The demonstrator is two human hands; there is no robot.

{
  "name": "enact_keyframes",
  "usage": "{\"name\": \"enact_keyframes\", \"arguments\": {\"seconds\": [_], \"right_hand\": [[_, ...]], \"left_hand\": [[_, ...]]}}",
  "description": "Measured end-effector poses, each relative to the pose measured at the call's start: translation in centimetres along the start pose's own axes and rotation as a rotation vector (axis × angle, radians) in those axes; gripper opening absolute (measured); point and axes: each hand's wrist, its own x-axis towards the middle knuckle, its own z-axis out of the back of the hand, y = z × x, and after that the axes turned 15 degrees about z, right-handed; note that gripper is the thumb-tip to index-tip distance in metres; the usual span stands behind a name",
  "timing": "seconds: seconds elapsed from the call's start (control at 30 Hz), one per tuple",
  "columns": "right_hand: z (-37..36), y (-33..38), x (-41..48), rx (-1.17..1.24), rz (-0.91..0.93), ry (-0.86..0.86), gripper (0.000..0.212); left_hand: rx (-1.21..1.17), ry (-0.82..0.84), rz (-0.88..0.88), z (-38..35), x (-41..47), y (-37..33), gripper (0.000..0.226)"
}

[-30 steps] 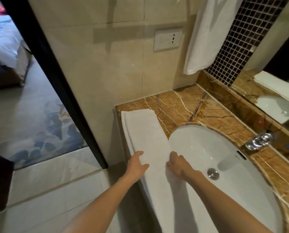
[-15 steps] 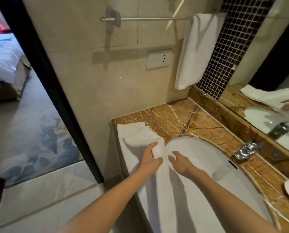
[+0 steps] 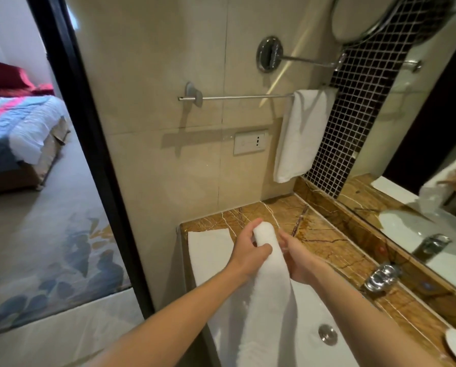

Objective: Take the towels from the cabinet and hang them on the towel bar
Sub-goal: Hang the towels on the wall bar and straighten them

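A long white towel (image 3: pixel 267 295) is folded over and lifted off the counter. My left hand (image 3: pixel 249 250) grips its folded top from the left, and my right hand (image 3: pixel 297 256) holds it from the right, fingers partly hidden behind the cloth. Its lower end hangs down over the sink. Another part of white towel (image 3: pixel 209 250) lies flat on the brown marble counter (image 3: pixel 324 245) at the left. On the wall above runs the chrome towel bar (image 3: pixel 237 97), with one white towel (image 3: pixel 302 133) hanging at its right end.
A white sink (image 3: pixel 311 313) with a drain and a chrome tap (image 3: pixel 381 276) fill the lower right. A mirror (image 3: pixel 420 181) lines the right wall. A wall socket (image 3: pixel 249 143) sits below the bar. A black door frame (image 3: pixel 89 144) on the left opens to a bedroom.
Both hands went from pressing the towel flat on the counter to gathering it and lifting its folded end. The view has tilted upward, showing the towel bar.
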Motion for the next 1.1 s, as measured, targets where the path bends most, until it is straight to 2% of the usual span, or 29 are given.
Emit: {"name": "enact_keyframes", "arguments": {"seconds": [0.1,0.23,0.37,0.63,0.8,0.93,0.97,1.03,1.07,1.1], "right_hand": [[-0.1,2.2,0.3,0.053,0.01,0.05,0.065],[-0.1,5.3,0.7,0.253,0.065,0.144,0.056],[0.0,9.0,1.2,0.403,0.123,0.088,0.056],[-0.7,17.1,0.8,0.299,0.305,0.124,0.044],[-1.9,20.7,2.6,0.146,0.45,-0.037,0.063],[-4.0,21.8,2.9,0.255,0.372,0.021,0.04],[-4.5,22.0,3.2,0.306,0.363,0.021,0.04],[-5.4,22.8,3.8,0.375,0.368,-0.006,0.058],[-5.3,23.4,4.6,0.368,0.376,-0.052,0.071],[-5.5,24.2,4.6,0.333,0.392,-0.052,0.075]], "left_hand": [[-0.013,-0.002,-0.043,0.1,-0.4,-2.0,0.079],[0.051,0.026,-0.126,0.0,-1.0,-5.5,0.077],[0.056,0.045,-0.207,0.3,-1.4,-9.4,0.078],[-0.01,-0.006,-0.329,3.1,-1.0,-16.2,0.078],[-0.058,-0.023,-0.356,4.8,0.1,-20.4,0.076],[-0.087,-0.007,-0.369,5.5,0.9,-23.5,0.08],[-0.081,0.004,-0.372,5.8,1.1,-24.4,0.081],[-0.047,0.027,-0.394,6.3,1.8,-26.1,0.081],[-0.029,0.04,-0.411,6.6,2.0,-27.0,0.08],[-0.02,0.054,-0.425,6.9,2.2,-27.9,0.079]]}}
